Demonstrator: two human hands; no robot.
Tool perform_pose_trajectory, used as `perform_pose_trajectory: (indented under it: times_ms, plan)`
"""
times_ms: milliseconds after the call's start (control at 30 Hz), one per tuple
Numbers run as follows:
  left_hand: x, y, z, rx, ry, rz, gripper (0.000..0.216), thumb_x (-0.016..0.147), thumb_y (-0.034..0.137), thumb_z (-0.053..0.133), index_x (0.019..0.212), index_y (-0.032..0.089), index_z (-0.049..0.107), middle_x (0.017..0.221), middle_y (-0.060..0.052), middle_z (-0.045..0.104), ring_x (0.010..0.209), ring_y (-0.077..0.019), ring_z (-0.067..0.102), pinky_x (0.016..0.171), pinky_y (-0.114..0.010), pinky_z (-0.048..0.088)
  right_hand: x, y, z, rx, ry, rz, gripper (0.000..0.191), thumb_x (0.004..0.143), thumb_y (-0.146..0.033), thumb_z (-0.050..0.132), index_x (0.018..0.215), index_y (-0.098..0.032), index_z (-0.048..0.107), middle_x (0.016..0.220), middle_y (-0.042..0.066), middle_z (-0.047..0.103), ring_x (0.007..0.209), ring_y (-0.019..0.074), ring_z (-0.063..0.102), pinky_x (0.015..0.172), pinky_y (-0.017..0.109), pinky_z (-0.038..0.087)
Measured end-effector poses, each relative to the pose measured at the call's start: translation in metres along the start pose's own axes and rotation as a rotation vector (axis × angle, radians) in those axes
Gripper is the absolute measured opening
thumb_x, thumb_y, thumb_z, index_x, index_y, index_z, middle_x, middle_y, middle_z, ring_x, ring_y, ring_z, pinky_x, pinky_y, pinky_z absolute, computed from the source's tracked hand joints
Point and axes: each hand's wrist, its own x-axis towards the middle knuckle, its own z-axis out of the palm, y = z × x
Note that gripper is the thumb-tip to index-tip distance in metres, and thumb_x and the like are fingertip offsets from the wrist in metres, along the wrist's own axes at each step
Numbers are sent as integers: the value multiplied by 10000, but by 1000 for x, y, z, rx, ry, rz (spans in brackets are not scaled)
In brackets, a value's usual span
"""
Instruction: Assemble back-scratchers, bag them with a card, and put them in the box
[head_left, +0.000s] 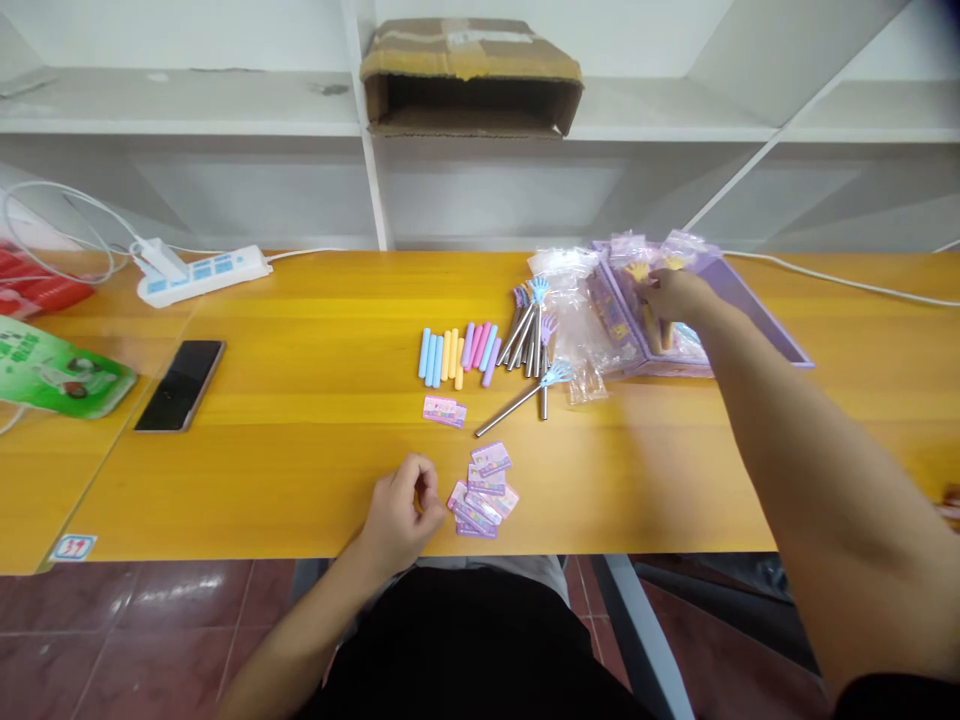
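My right hand reaches into a purple box, its fingers closing among yellow hand-shaped heads; what they grip is partly hidden. Near the table's front edge, my left hand rests with fingers curled and nothing visible in it. Beside it lies a loose pile of small pink and purple cards. Several metal back scratchers with blue and purple hand-shaped heads lie in a bunch left of the box. One blue-headed back scratcher lies diagonally in front of them.
Coloured tubes lie in rows mid-table, with two or so cards below. Clear plastic bags crowd the box's left side. Leftward are a phone, a green pouch and a power strip. A cardboard box sits on the shelf.
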Motion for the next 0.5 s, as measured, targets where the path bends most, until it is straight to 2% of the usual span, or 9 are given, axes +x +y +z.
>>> perform_pose_trajectory:
  times_ms: [100, 167, 200, 267, 333, 400, 500]
  plan:
    - [1, 2, 0, 46, 7, 0, 125, 897, 144, 538, 923, 249, 478, 770, 53, 541, 642, -118, 533, 651, -248, 442, -13, -5, -2, -28, 84, -34, 568, 1063, -314, 704, 1438, 101, 607, 1531, 399, 503, 1308, 263, 539, 999, 413, 326]
    - [2, 3, 0, 65, 11, -6, 111, 904, 149, 536, 931, 247, 491, 769, 53, 545, 645, -115, 532, 650, -241, 440, -23, -12, -7, -19, 196, -67, 617, 1101, -346, 629, 1542, 74, 531, 1603, 397, 395, 1373, 268, 501, 1039, 415, 323]
    - [3, 3, 0, 69, 9, -8, 103, 908, 153, 534, 934, 246, 495, 767, 53, 546, 646, -115, 532, 651, -240, 439, -29, -17, -11, -6, 246, -94, 577, 1114, -320, 587, 1545, 59, 536, 1585, 375, 423, 1374, 260, 500, 1047, 411, 328]
    - [4, 4, 1, 70, 0, -16, 83, 917, 170, 531, 933, 244, 498, 762, 52, 542, 644, -115, 528, 646, -239, 433, -43, -27, -16, 29, 281, -169, 448, 1107, -239, 536, 1449, 33, 636, 1428, 304, 593, 1275, 240, 548, 1026, 400, 361]
    - [4, 5, 1, 71, -18, -36, 60, 928, 193, 530, 932, 243, 498, 751, 55, 530, 624, -113, 511, 627, -240, 416, -62, -36, -17, 75, 200, -279, 359, 1077, -195, 532, 1309, -4, 729, 1218, 232, 715, 1078, 220, 598, 967, 392, 405]
    - [4, 8, 2, 81, -35, -65, 46, 932, 208, 527, 927, 243, 497, 736, 60, 513, 602, -111, 490, 606, -241, 395, -85, -42, -11, 118, 40, -409, 299, 1048, -196, 562, 1209, -54, 770, 1108, 180, 758, 913, 197, 609, 900, 377, 445]
    - [4, 16, -2, 116, -66, -83, 57, 912, 206, 521, 907, 247, 482, 728, 60, 500, 599, -113, 488, 603, -243, 388, -117, -39, 8, 147, -179, -584, 179, 957, -190, 678, 1079, -154, 804, 1023, 104, 770, 835, 190, 654, 834, 340, 506]
